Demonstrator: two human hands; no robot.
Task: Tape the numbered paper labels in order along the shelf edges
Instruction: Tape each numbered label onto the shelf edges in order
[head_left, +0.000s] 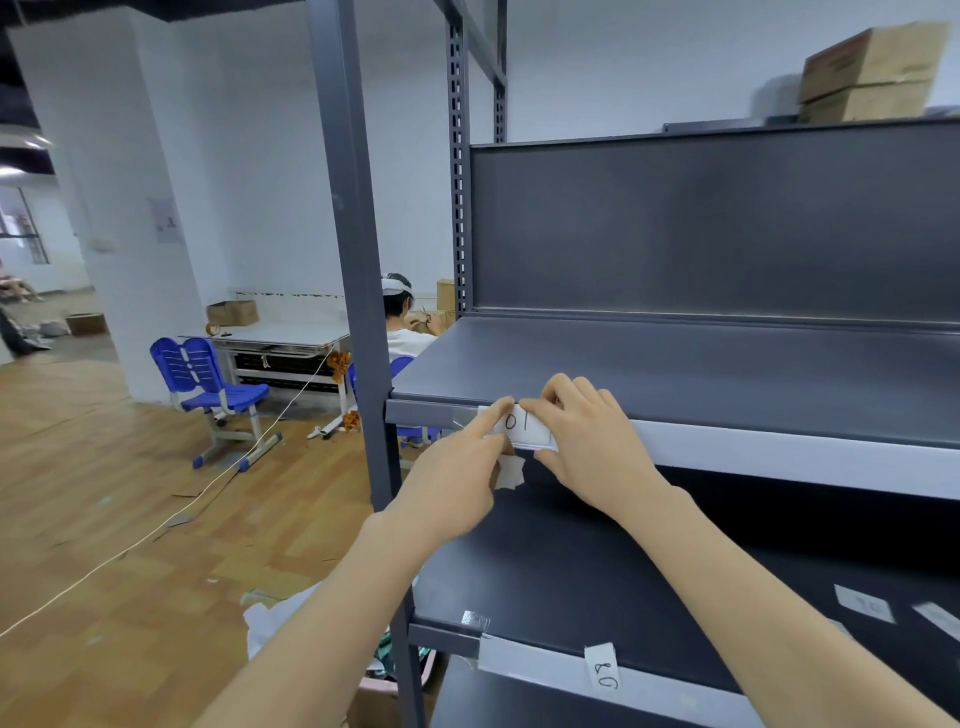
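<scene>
A blue chair (208, 379) stands on the wood floor at the far left. Behind it is a desk (280, 335) with a box on top. A person (405, 332) sits past the desk, partly hidden by the grey post (358, 260).

Right of the post, the left hand (457, 473) points one finger onto the left end of the label (522, 423). Its other fingers curl around a ragged scrap (510, 474). The label says "01" and lies flat on the shelf edge (779, 452), near its left end. The right hand (592, 441) pinches the label's right part, with fingers on top and the thumb below.

Lower down, an 08 label (602, 667) sticks on the edge of the next shelf. More loose labels (865, 605) lie on that shelf, far to the right. Two brown boxes (872, 73) sit up high at the top right.
</scene>
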